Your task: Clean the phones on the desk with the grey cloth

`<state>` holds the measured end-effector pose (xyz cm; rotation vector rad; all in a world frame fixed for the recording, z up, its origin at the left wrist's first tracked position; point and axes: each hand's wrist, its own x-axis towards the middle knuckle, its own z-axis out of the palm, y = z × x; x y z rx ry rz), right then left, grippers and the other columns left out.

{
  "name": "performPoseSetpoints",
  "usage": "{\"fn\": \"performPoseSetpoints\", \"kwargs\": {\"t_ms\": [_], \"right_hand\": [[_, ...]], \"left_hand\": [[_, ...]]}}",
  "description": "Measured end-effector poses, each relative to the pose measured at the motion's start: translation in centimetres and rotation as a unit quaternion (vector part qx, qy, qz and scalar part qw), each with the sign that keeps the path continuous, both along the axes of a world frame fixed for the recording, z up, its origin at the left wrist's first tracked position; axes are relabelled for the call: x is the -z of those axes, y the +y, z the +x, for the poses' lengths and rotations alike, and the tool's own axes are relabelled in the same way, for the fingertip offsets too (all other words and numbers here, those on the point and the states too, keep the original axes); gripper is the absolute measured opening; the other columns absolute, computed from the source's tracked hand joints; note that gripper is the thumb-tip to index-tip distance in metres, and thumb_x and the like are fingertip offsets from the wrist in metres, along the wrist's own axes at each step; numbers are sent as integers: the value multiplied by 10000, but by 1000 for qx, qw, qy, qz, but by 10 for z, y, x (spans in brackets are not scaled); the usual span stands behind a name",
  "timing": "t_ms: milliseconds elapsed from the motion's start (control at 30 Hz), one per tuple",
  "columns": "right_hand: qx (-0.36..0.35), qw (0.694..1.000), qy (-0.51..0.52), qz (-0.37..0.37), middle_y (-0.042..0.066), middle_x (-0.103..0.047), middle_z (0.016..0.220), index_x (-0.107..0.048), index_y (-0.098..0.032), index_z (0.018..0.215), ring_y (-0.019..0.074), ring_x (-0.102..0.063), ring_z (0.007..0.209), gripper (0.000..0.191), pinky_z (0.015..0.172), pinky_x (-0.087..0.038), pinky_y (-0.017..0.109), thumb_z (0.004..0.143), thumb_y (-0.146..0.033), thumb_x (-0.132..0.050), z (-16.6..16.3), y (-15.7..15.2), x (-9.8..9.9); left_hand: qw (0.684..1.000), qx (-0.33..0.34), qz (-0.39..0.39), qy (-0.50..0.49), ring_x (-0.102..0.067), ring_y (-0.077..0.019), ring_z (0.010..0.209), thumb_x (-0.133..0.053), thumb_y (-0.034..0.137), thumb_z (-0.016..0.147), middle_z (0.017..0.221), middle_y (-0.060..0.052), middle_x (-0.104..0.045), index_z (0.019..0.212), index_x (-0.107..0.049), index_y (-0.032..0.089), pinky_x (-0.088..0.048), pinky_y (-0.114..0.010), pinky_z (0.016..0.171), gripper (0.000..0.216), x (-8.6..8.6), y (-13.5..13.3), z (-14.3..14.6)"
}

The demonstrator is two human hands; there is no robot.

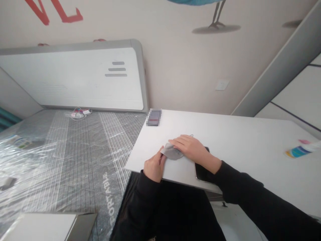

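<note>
White table fills the right of the frame. At centre, the right hand lies flat on a grey cloth, largely hiding a dark phone. Just left, the left hand pinches the cloth's edge.

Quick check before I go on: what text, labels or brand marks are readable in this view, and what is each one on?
"FORTABLE": white letters on the plastic-wrapped grey mattress; the start is cut off.
Red letters on the wall: cropped, unreadable.
Bottle label at the white table edge: too blurred.
Small dark item: pixelated, unreadable.
</note>
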<state>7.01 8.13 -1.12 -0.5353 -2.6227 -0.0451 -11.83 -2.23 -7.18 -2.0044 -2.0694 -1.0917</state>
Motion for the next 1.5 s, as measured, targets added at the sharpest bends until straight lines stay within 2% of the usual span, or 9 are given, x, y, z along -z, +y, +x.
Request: {"fn": "performPoseSetpoints", "kwargs": {"t_ms": [200,367,500,567,733,900,1200,1333,1500], "right_hand": [[11,1000,-13,23,134,-770,1128,-694,-131,1247,264,-712,1025,332,1038,-544,502,1034,-113,-439,19,18,0],[-47,999,26,6,80,-781,1029,-717,-186,1107,211,-708,944,299,1019,-548,449,1065,-155,-422,23,20,1],[-51,996,64,-23,54,-777,944,-714,-202,1077,194,-694,877,233,941,-554,403,1058,-168,-484,29,19,-1],[-47,995,77,-49,46,-783,947,-713,-220,1109,192,-698,877,225,928,-548,392,1064,-196,-494,30,19,-3],[-16,994,78,-79,16,-802,985,-688,-271,1189,176,-727,864,209,968,-515,391,1074,-275,-514,40,27,-6],[26,986,72,-148,8,-789,949,-712,-297,1063,203,-722,862,225,956,-499,420,1056,-433,-533,65,50,-5],[64,914,129,-378,11,-753,871,-706,-251,869,207,-690,792,268,763,-530,355,953,-502,-661,77,51,-8],[71,868,246,-426,14,-702,803,-673,-215,832,197,-635,734,312,707,-526,339,854,-515,-754,71,38,-12],[41,774,412,-479,44,-703,952,-643,-217,985,211,-669,859,375,770,-573,346,843,-544,-760,60,33,-4]], "left_hand": [[1000,17,9,-14,-782,-199,773,-594,235,987,924,-54,-822,1079,-771,214,-592,-250,672,201,-7,0,4],[999,34,24,-29,-730,-200,756,-564,210,981,822,-41,-771,1006,-726,216,-579,-288,690,164,-24,-10,7],[992,30,52,-110,-672,-265,1127,-483,225,991,1173,-125,-710,1251,-620,203,-576,-431,955,295,-57,-9,17],[990,75,40,-112,-666,-280,1177,-523,316,1000,1234,-138,-700,1301,-597,209,-576,-446,985,328,-71,5,21],[976,178,-95,-81,-750,-192,720,-607,394,993,873,-23,-792,1022,-703,243,-608,-285,638,182,-76,44,19],[974,189,-101,-76,-737,-160,641,-601,335,1001,845,2,-793,1033,-691,243,-594,-242,592,133,-74,43,11],[972,191,-124,61,-729,-213,624,-510,341,1012,829,-10,-773,1094,-629,259,-513,-288,517,167,-90,42,24],[966,186,-130,126,-638,-206,516,-585,407,973,692,0,-727,1012,-684,271,-367,-274,464,173,-99,58,36],[953,193,-223,-65,-536,-142,546,-585,432,951,608,35,-594,791,-639,214,-377,-240,543,275,-103,68,44]]}}
